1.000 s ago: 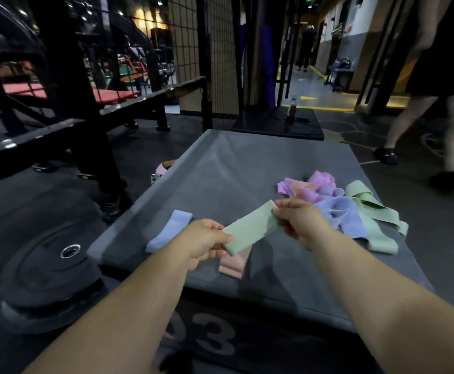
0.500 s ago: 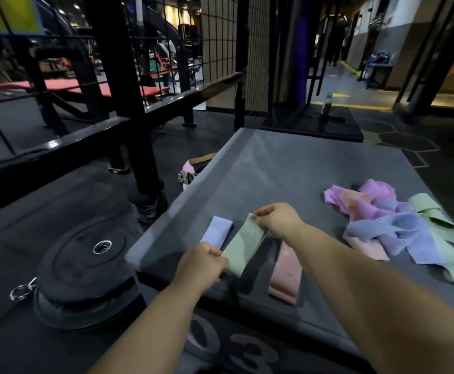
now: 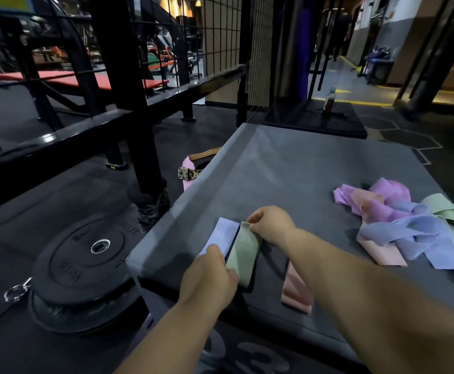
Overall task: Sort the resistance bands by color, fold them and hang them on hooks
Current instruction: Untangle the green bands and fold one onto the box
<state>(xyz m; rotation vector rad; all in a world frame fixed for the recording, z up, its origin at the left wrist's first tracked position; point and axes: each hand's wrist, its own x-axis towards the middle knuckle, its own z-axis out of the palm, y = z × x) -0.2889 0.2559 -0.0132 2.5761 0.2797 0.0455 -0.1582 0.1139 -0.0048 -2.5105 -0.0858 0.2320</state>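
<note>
A folded green band stretched between both hands over the gray bench, toward its 7 o'clock corner. The left hand had its grip clamped on the band's near end; the right hand pinched the far end in its grip. A folded lavender band lay just beside it at 9 o'clock, a folded pink band near at 3 o'clock, and a loose pile of bands well apart at 2 o'clock.

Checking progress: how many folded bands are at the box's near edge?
3: blue band leftmost, green band beside it, pink band rightmost. The loose pile could hide others.
</note>
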